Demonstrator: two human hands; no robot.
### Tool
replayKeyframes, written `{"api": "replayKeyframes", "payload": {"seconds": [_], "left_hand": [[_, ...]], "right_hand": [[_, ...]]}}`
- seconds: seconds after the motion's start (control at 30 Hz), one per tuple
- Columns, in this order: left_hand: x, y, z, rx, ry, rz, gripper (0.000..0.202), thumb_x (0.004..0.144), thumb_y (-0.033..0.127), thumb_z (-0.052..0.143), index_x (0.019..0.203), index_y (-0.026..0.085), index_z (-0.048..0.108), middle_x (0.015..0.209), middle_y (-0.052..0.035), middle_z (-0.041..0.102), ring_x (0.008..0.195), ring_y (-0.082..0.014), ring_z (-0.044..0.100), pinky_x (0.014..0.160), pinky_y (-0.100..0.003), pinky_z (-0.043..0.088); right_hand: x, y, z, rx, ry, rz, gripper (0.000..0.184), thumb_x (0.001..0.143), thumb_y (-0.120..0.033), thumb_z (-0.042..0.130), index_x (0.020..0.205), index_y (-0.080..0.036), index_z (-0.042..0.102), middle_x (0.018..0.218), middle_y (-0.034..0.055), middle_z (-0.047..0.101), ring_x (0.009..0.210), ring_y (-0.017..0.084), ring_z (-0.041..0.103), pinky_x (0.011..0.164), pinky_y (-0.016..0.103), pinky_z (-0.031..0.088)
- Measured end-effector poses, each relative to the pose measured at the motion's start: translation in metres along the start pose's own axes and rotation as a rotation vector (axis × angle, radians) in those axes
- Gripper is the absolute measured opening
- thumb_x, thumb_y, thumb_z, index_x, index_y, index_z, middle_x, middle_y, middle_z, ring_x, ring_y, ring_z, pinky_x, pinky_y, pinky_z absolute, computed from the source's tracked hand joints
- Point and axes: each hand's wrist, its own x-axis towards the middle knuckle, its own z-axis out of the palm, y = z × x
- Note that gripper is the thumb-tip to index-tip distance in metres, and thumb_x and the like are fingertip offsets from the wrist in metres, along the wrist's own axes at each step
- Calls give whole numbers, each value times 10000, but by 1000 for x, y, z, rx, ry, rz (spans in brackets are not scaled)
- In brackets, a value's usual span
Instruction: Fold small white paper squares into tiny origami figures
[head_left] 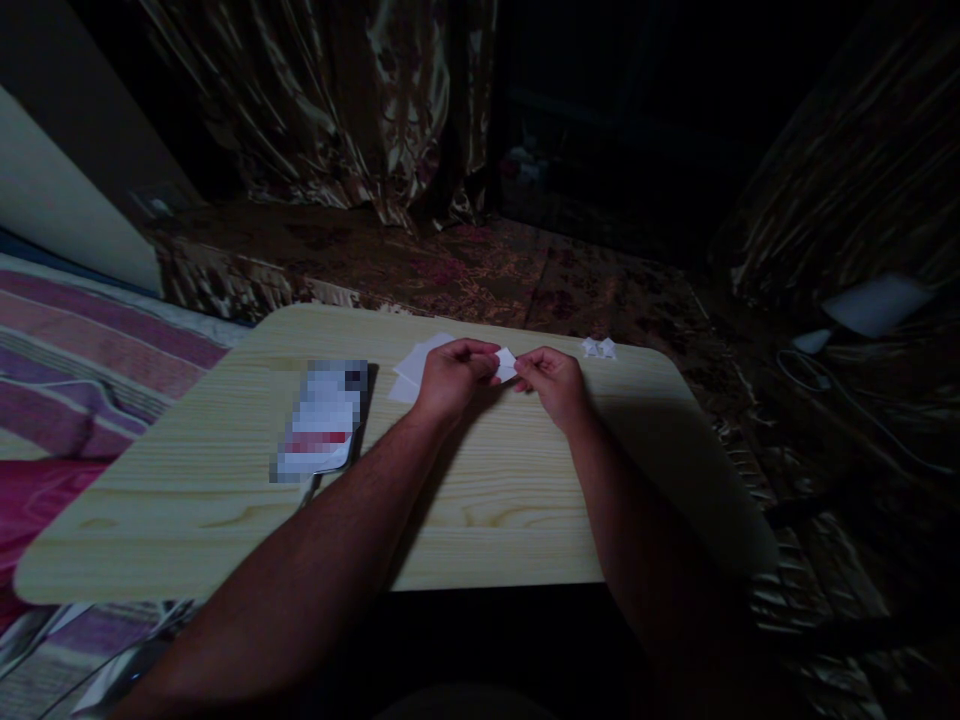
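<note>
A small folded white paper piece (506,364) is pinched between both hands above the far half of a light wooden table (480,500). My left hand (452,378) grips its left edge with closed fingers. My right hand (553,384) pinches its right edge. Just behind my left hand lie a few flat white paper sheets (415,366). Two small folded paper shapes (598,348) rest near the table's far right edge.
A phone with a blurred screen (321,420) lies on the table to the left of my arms. A striped bedcover (82,370) is at the left, shiny brown curtains (337,100) hang behind, and a white charger with cable (814,345) lies at the right.
</note>
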Motion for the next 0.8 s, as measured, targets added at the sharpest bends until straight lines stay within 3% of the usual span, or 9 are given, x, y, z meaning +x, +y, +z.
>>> {"api": "replayKeyframes", "payload": {"seconds": [0.17, 0.27, 0.43, 0.8], "left_hand": [[-5, 2, 2, 106, -140, 31, 456, 640, 314, 737, 1065, 162, 674, 771, -40, 661, 574, -119, 579, 573, -283, 507], [-6, 2, 3, 185, -100, 55, 395, 636, 352, 736, 974, 153, 701, 774, -46, 664, 567, -121, 577, 550, -264, 488], [-5, 2, 5, 143, -3, 90, 338, 615, 352, 745, 884, 151, 699, 731, -31, 650, 609, -130, 590, 591, -270, 507], [-3, -5, 6, 180, 82, 150, 273, 621, 323, 736, 820, 138, 718, 713, -45, 671, 624, -129, 581, 614, -247, 456]], "right_hand": [[0, 3, 0, -32, -18, -40, 306, 699, -441, 708, 754, -151, 627, 662, 15, 647, 531, 113, 605, 493, 221, 473], [0, 4, 2, -15, -10, -43, 296, 684, -427, 716, 759, -158, 618, 688, 11, 640, 563, 112, 605, 514, 229, 503], [-1, 1, 6, 50, 23, -25, 379, 633, -357, 750, 936, -183, 604, 773, 4, 642, 638, 117, 607, 497, 219, 515], [-1, -4, 10, 65, 87, -15, 184, 672, -283, 688, 801, -168, 627, 613, -27, 615, 491, 86, 564, 477, 219, 509]]}}
